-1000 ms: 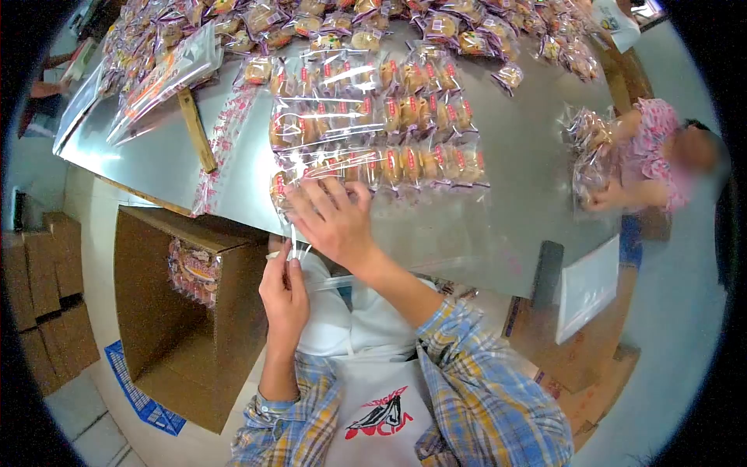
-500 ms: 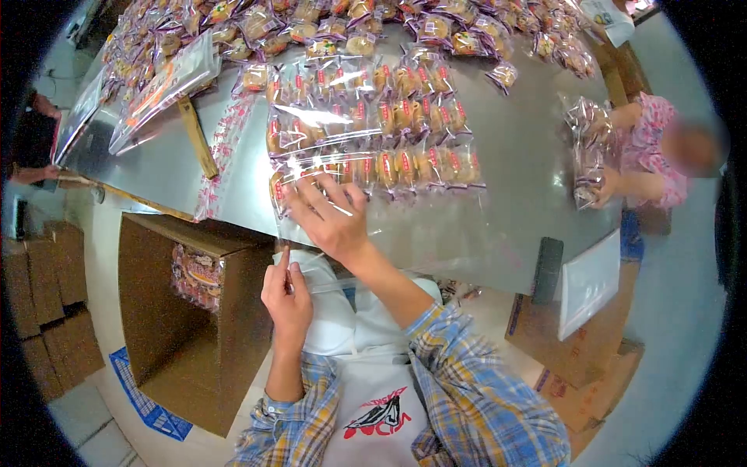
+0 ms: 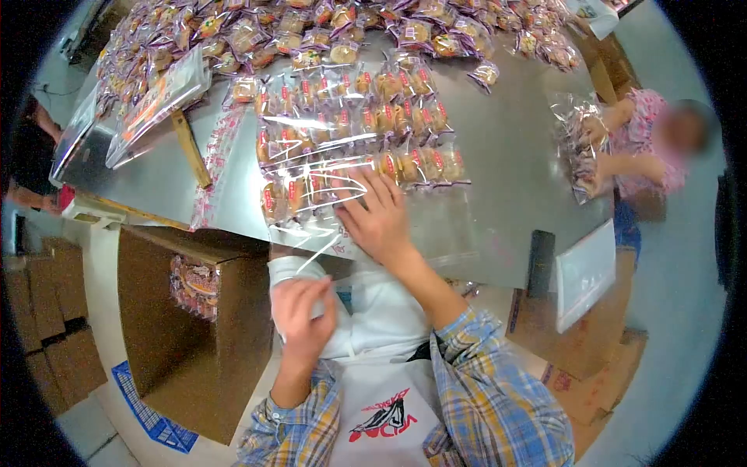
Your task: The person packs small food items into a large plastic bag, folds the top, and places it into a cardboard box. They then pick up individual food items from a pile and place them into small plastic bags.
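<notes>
A large clear plastic bag lies on the metal table, with three rows of small wrapped pastries inside or under its film. My right hand rests on the near part of the bag, fingers outstretched beside the lowest row. My left hand is above my lap, in front of the table edge, with fingers curled and slightly blurred. Whatever sits between its fingertips cannot be made out. A thin white streak, either a strip or a glint, runs between the bag's near edge and this hand.
Many loose wrapped pastries are heaped along the table's far side. Stacked printed bags lean at left by a wooden stick. An open carton stands below. At right, a co-worker's hands hold a filled pack.
My left hand has drawn down and slightly right, away from the bag's near edge. My right hand has slid right and a little down along the bag, its fingers still extended.
</notes>
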Tool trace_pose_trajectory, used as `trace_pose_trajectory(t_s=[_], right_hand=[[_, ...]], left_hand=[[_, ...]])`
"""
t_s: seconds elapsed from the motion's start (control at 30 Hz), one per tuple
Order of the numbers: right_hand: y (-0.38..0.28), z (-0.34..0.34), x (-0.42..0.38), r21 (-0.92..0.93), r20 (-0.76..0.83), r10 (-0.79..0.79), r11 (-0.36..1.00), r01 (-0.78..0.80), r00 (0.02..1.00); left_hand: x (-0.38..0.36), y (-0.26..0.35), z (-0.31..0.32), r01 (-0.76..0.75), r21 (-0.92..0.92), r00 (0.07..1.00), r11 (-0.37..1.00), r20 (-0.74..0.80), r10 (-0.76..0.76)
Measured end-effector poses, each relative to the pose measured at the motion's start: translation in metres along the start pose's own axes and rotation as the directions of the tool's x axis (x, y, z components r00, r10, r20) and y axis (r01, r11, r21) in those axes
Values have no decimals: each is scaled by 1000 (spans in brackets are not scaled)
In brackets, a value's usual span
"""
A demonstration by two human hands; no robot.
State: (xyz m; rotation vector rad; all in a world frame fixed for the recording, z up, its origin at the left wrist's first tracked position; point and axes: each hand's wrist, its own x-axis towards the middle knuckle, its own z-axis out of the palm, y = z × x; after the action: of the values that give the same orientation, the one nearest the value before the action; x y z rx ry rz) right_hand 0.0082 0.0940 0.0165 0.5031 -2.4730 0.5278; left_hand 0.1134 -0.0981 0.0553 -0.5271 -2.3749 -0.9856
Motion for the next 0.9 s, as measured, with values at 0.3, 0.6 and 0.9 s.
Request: trace_pose_trajectory(t_s=[0.3, 0.6, 0.9], right_hand=[[4, 4, -2, 35, -61, 0, 999, 2, 998], [12, -5, -9, 104, 16, -35, 994, 33, 999], [24, -21, -22, -81, 5, 72, 994, -71, 997]], left_hand=[[43, -16, 68, -87, 303, 994, 949, 87, 63], [76, -18, 77, -123, 337, 971, 934, 233, 44], [78, -23, 107, -33, 391, 999, 920, 22, 26]])
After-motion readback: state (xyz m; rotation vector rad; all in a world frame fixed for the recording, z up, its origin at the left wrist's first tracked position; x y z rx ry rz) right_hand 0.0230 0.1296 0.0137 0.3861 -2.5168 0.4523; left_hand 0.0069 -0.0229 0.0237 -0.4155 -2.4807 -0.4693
